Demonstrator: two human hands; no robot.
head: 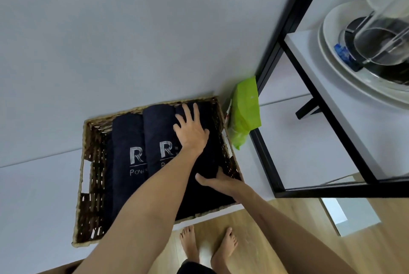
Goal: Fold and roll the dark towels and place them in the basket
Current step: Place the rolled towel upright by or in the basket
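The third rolled towel of dark navy cloth (207, 161) lies in the right part of the rectangular basket of woven brown wicker (85, 152), along its right wall. Two more rolled dark towels with pale printed letters are beside it: the middle roll (158, 138) touches it, and the left roll (127, 152) lies next to the middle one. All three run parallel, from the near wall to the far wall.

The left hand (191, 131) lies flat on the far part of the third roll, with the fingers spread wide and straight; it presses and holds nothing. The right hand (218, 182) is at the near end of the same roll, beside the basket's right wall. Its thumb lies over the dark cloth, but the other fingers are hidden, so I cannot tell if they grip the towel or only push it.

I judge that the step is to seat this last roll. To do it well, the flat hand should press down evenly so the roll does not open, while the near hand pushes the end down between the wall and the middle roll. The loose edge should go underneath or against the neighbour. The pressure should be gentle, because a hard push may move the other rolls to the left.

The basket stands on a pale grey surface (132, 30). Just beside its right far corner lies a bright green plastic bag (244, 110), and further right stands a black metal frame shelf (272, 57) with white plates (336, 70).
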